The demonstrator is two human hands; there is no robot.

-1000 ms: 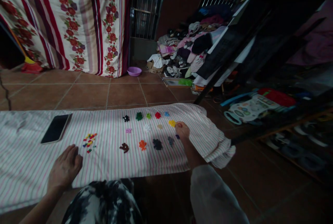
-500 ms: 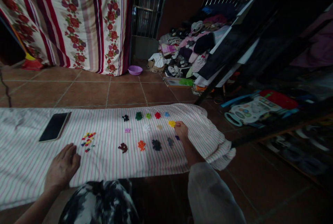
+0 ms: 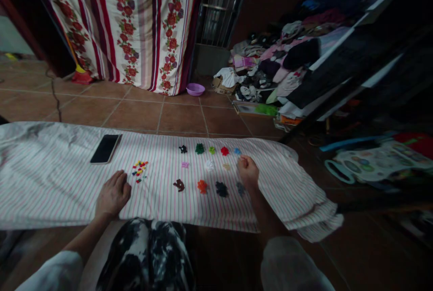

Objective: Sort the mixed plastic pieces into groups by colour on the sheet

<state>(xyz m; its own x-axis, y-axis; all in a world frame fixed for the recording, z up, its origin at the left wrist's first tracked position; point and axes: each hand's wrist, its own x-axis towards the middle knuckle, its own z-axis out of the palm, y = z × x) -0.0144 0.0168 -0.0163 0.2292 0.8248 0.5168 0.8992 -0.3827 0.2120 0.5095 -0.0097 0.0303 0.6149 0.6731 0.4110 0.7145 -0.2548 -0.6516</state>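
Left hand (image 3: 113, 194) flat toward near edge of striped cloth (image 3: 152, 210), fingers together, right hand (image 3: 248, 172) curled near light-blue piece (image 3: 237, 151), any pinch unclear

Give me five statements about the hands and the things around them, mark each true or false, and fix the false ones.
1. The left hand is nearer to the scattered small multicoloured pieces than the right hand is. True.
2. The right hand lies flat with its fingers spread wide. False: it is curled.
3. The small red cluster sits between the small lime-green cluster and the small light-blue cluster. True.
4. The round purple bowl stands on the striped cloth. False: the bowl stands on the brown tiled floor.
5. The rectangular phone with a black screen lies left of the scattered pieces. True.
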